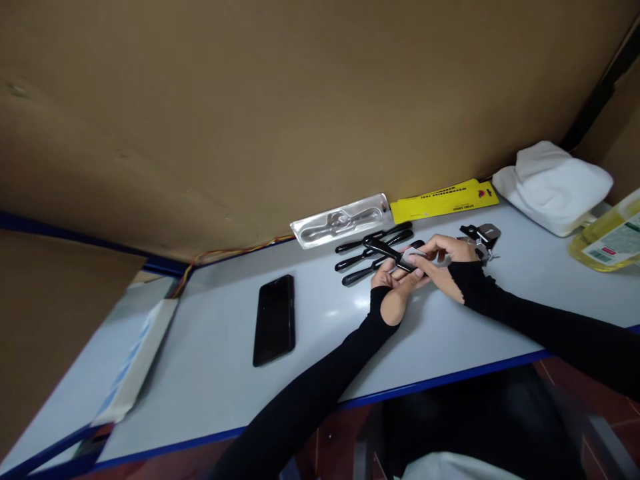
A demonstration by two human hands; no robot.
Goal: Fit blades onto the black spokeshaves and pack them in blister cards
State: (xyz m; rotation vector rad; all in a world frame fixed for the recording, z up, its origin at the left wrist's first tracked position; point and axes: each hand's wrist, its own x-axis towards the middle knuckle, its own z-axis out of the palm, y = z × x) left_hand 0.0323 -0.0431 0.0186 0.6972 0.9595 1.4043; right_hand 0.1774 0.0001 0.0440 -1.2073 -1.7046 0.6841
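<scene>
My left hand [397, 283] is closed around the underside of a black spokeshave [383, 248], held just above the table. My right hand [445, 257] pinches a small grey flat plate [414, 256], which lies against the middle of that spokeshave. Both hands meet there, and the fingers hide much of the tool's right half. Several more black spokeshaves [354, 275] lie side by side behind and left of my hands. Just beyond my right hand rests a cluster of black and silver metal parts [483, 240].
Along the back wall lie a clear plastic blister pack [343, 220] and yellow printed cards [445, 200]. A white cloth bundle [550, 183] and a bottle of yellow liquid [607, 237] stand at the right. On the left are a black phone [275, 320] and wires [235, 250].
</scene>
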